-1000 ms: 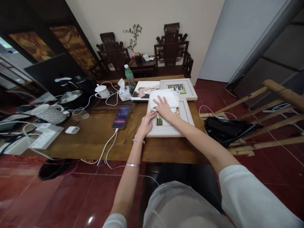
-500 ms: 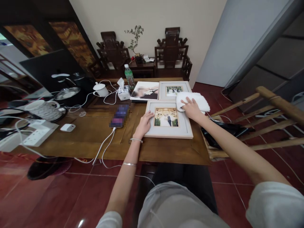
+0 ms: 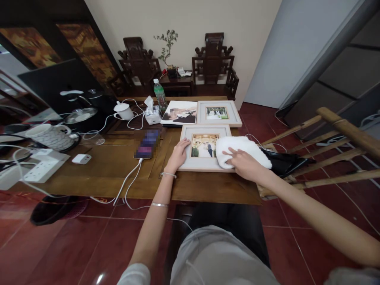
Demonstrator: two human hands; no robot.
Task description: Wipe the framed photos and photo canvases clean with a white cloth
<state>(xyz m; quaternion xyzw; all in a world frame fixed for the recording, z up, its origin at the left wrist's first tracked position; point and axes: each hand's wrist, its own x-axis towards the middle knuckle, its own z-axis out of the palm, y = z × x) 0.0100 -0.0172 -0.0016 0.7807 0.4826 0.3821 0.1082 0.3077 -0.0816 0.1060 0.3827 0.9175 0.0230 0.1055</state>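
A pale picture frame (image 3: 208,166) with a wedding photo lies flat near the table's front edge. My left hand (image 3: 177,155) grips its left side, fingers bent over the border. In my right hand (image 3: 242,162) is a folded white towel (image 3: 252,148), pressed on the frame's right part with the fingers on top. The towel covers the right border and hangs past it. Just behind lies a second pale picture frame (image 3: 236,118) with an outdoor photo. Beside that one, to the left, is a photo album (image 3: 184,107) with a couple on its cover.
On the wooden table (image 3: 208,188) stand a green-labelled bottle (image 3: 159,95), a tissue box (image 3: 153,115), a lidded white cup (image 3: 124,111) and a patterned mug (image 3: 49,136). A phone (image 3: 147,144) is plugged into a white cable. A power strip (image 3: 44,166) sits left; a wooden chair (image 3: 335,122) stands right.
My right hand has drawn the towel down the frame's right side, nearer to me, uncovering the rear frame's corner. My left hand keeps its place on the frame. The view has shifted slightly.
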